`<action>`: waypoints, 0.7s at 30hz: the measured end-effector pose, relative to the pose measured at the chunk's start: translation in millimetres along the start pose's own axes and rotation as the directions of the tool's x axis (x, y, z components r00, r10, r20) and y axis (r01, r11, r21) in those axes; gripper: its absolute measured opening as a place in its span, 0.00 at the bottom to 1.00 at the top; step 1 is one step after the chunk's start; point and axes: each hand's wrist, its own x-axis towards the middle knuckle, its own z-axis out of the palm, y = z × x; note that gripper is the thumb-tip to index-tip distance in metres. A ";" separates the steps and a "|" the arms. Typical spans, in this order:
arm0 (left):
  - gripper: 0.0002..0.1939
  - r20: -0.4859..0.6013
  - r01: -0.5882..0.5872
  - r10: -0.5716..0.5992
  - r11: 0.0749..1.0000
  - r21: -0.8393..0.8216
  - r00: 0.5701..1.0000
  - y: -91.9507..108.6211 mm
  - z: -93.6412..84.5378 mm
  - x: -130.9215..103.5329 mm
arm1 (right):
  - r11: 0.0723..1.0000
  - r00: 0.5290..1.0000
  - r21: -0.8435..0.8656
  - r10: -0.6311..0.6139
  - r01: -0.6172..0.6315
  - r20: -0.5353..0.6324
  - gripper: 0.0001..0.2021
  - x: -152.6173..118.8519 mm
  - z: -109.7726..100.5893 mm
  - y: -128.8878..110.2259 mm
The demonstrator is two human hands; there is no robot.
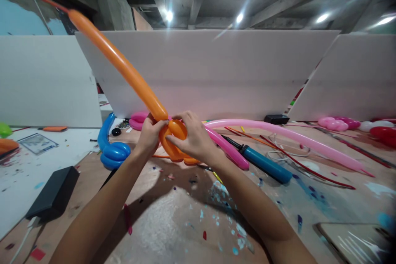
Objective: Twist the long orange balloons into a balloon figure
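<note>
A long orange balloon [123, 68] runs from the upper left, where its thin uninflated tip shows, down to my two hands. At its lower end it is bent into short loops. My left hand [150, 132] is closed around the balloon at the joint under the long straight part. On the right side, my right hand [194, 134] grips the small loop between thumb and fingers; part of the loop is hidden behind that hand. Behind and beside the hands lie a magenta balloon [227, 148] and a long pink balloon [287, 132]. A twisted blue balloon [115, 154] lies left of my wrist.
A teal hand pump [266, 164] lies right of my hands, near uninflated red balloons [306, 165]. A black power bank [54, 194] with a white cable is at left, a phone [355, 241] at lower right. White panels [210, 74] stand along the back; balloon scraps litter the table.
</note>
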 end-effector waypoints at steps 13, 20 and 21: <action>0.23 0.270 0.076 -0.107 0.989 0.123 0.957 3.9 -8.4 -1.0 | 0.984 1.000 -0.179 0.009 -0.014 -0.028 0.10 -1.0 -4.2 7.0; 0.11 0.293 -0.119 -0.051 0.839 0.531 0.955 16.8 1.3 -7.5 | 0.980 0.998 -0.192 0.063 -0.061 0.005 0.10 0.1 1.1 14.8; 0.09 0.297 -0.133 -0.042 0.829 0.544 0.954 17.2 2.6 -7.7 | 0.983 0.997 -0.171 0.075 -0.071 0.016 0.09 0.8 1.4 15.5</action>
